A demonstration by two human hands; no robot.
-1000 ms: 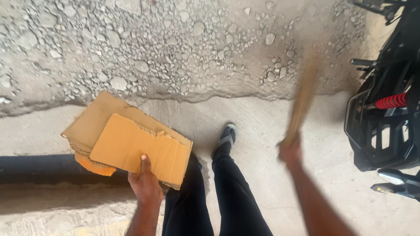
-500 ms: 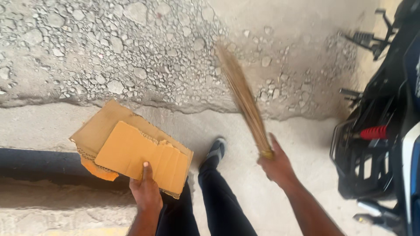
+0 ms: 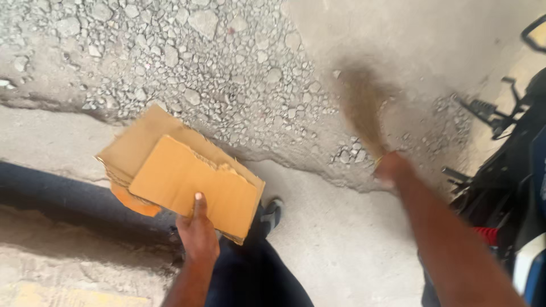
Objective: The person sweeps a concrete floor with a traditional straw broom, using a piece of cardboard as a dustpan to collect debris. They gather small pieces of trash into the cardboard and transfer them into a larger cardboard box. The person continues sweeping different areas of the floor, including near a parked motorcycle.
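The broom has swung on since a moment ago: its straw head, then slanting up over the rough ground at mid-frame, now sits further right and is blurred with motion over the gravel. The right hand holds it in a clenched grip at the bottom of the bristle bundle, the arm reaching in from the lower right.

The left hand is about where it was, its grip grasping a stack of flat cardboard pieces by the near edge, thumb on top. The stack tilts out to the left over the ground; the top sheet is a warmer yellow-brown with a torn upper edge, the ones beneath are paler, and an orange corner pokes out underneath.

Below the cardboard, dark trouser legs and one shoe stand on smooth concrete. Beyond it, the ground breaks into rough gravel and embedded stones. A dark pipe lies along the left, partly hidden by the cardboard. At the right edge stands a parked motorbike, black with a red part low down, close beside the sweeping arm.
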